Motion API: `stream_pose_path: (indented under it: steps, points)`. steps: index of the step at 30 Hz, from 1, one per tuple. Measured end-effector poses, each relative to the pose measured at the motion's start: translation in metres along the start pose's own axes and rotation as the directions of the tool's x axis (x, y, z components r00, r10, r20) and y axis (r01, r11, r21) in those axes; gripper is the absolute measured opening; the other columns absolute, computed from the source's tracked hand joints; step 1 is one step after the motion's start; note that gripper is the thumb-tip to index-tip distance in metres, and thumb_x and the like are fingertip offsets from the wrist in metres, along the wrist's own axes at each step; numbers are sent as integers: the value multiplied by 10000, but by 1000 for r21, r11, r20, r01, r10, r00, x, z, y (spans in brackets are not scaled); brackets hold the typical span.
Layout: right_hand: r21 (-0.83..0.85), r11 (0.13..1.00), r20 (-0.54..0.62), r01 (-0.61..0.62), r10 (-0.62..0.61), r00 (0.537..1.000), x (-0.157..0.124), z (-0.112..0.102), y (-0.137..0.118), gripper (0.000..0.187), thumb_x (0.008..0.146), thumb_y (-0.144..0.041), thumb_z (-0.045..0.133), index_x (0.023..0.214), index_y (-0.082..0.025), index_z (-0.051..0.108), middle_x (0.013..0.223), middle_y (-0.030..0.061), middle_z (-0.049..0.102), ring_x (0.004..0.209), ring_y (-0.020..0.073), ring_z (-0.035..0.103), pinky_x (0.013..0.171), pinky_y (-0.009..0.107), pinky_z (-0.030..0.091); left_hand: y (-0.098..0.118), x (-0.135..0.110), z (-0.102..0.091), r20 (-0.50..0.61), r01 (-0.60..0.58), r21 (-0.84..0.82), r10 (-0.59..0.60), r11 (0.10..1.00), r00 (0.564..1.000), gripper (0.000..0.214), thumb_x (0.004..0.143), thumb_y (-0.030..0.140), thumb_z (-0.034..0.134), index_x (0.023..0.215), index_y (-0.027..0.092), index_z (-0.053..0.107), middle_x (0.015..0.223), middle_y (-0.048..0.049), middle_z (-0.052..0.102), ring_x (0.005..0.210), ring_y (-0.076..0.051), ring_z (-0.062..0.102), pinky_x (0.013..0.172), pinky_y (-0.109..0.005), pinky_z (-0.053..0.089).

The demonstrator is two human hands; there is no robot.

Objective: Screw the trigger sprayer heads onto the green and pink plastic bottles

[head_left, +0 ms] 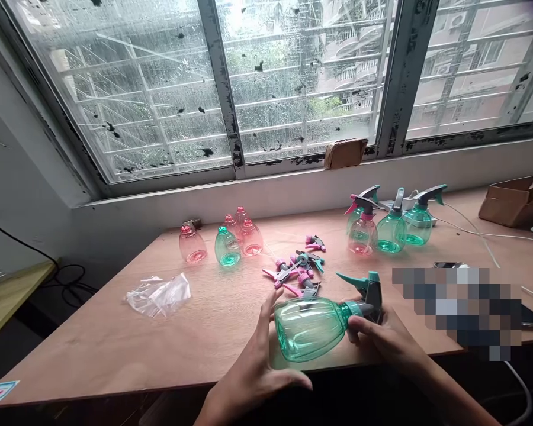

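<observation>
A green spray bottle (313,328) lies sideways in the air above the table's front edge, its base to the left. My right hand (384,337) is closed around its neck, just below the grey and teal trigger head (371,296). At the base, my left hand (260,361) is open, thumb and fingers spread wide; whether its fingertips touch the plastic is partly hidden. Behind the bottle lies a pile of loose pink, grey and teal trigger heads (295,275).
Several headless bottles, pink (192,245) and green (227,247), stand at back left near a crumpled plastic bag (160,294). Back right are several bottles with trigger heads (391,231). A cardboard box (509,204), cables and a blurred patch (466,307) lie further right.
</observation>
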State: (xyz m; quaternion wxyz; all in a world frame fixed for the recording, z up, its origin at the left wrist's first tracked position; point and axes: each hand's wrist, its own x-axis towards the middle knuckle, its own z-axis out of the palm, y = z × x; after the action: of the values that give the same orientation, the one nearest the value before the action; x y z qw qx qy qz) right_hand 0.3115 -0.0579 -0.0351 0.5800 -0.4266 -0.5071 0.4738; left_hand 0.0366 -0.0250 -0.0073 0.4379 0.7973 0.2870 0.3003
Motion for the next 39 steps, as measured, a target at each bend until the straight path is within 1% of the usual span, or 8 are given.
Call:
stream_pose_path:
  steps: [3, 6, 10, 13, 20, 28, 34, 39]
  points:
    - [50, 999, 9, 3, -4, 1000, -2, -1, 2, 426, 770, -509, 808, 984, -155, 704, 540, -17, 648, 512, 176, 555, 539, 304, 441, 3, 1, -5, 56, 63, -192, -53, 979, 997, 1062, 818, 596, 730, 1603, 341, 61, 1705, -104, 168, 1569, -357, 140, 1271, -555, 185]
    - [39, 999, 24, -2, 1, 1000, -3, -1, 2, 429, 773, -519, 803, 988, -159, 712, 542, -14, 651, 513, 177, 558, 531, 301, 444, 6, 0, -9, 101, 97, -245, -74, 965, 992, 829, 895, 587, 645, 1574, 299, 266, 1653, -97, 323, 1555, -351, 201, 1276, -543, 183]
    - [-43, 999, 15, 2, -1, 1000, -1, -1, 1, 358, 797, -511, 785, 837, -169, 685, 507, -19, 640, 494, 157, 544, 543, 289, 414, 4, -3, -4, 90, 92, -256, -71, 962, 993, 938, 834, 340, 810, 1568, 375, 228, 1650, -94, 313, 1448, -353, 426, 1194, -521, 381]
    - [-58, 998, -4, -30, 30, 1000, 0, -1, 1, 373, 789, -518, 789, 773, -164, 671, 499, -17, 628, 475, 146, 525, 509, 276, 388, 2, -4, 0, 10, 27, -163, -26, 986, 1000, 966, 798, 284, 841, 1566, 362, 259, 1660, -98, 292, 1483, -373, 358, 1237, -529, 300]
    - [20, 1000, 25, -13, 13, 1000, -3, -2, 3, 452, 754, -514, 822, 989, -145, 712, 540, -7, 650, 509, 175, 565, 538, 300, 448, 9, -1, -8, 86, 98, -206, -81, 974, 993, 1025, 807, 408, 822, 1589, 341, 162, 1668, -99, 285, 1540, -368, 233, 1267, -556, 188]
    - [58, 995, -4, -80, 81, 997, -5, 0, 2, 432, 680, -518, 873, 857, -168, 690, 512, -53, 551, 429, 115, 436, 438, 253, 317, 4, -5, -4, 103, 92, -177, -74, 980, 992, 944, 809, 275, 829, 1539, 357, 236, 1581, -133, 400, 1342, -335, 539, 1153, -500, 422]
    - [91, 993, 31, -73, 71, 997, -9, 0, 2, 470, 711, -478, 870, 1046, -176, 740, 553, -18, 637, 499, 162, 527, 514, 286, 409, 4, -5, -3, 66, 86, -157, -76, 984, 995, 1162, 703, 272, 914, 1570, 369, 147, 1626, -118, 328, 1495, -383, 316, 1247, -561, 242]
    - [88, 995, 45, -49, 45, 998, -11, 0, 1, 411, 708, -427, 895, 1038, -226, 755, 693, -7, 642, 632, 170, 558, 566, 267, 421, 7, -5, -5, 99, 127, -286, -103, 950, 990, 964, 765, 308, 869, 1511, 341, 261, 1573, -119, 388, 1472, -357, 364, 1209, -526, 331]
